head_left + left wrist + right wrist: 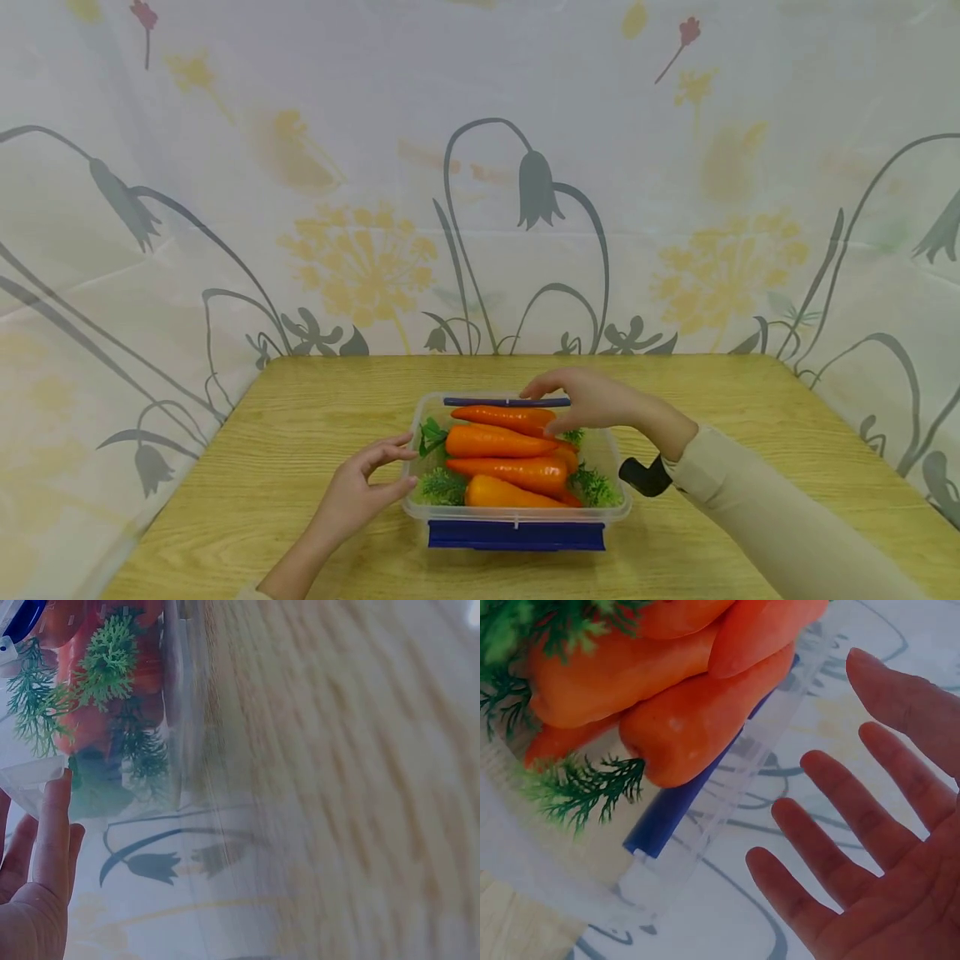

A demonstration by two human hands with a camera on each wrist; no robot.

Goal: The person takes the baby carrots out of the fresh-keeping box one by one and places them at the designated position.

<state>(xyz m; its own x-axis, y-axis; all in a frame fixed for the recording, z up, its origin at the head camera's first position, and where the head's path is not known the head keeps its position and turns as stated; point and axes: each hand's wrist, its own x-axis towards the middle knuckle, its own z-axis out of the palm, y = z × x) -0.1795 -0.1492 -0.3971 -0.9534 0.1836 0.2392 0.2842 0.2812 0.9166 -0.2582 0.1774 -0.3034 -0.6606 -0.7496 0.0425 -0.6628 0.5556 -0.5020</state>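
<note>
A clear plastic container (516,514) with blue latches stands on the table, filled with orange carrots (517,475) with green leafy tops (596,487). At its left side is my left hand (367,487), thumb and fingers spread apart. In the left wrist view the left fingertips (58,784) are right at the container's rim. My right hand (596,400) hovers over the far right part of the container, holding nothing. The right wrist view shows its fingers (855,802) spread and straight beside the blue latch (679,799), with the carrots close by.
The container stands on a wood-grain table (300,417). A flower-printed cloth (480,275) hangs behind the table and along its sides. A black band (647,477) shows at the right wrist, near the container's right wall.
</note>
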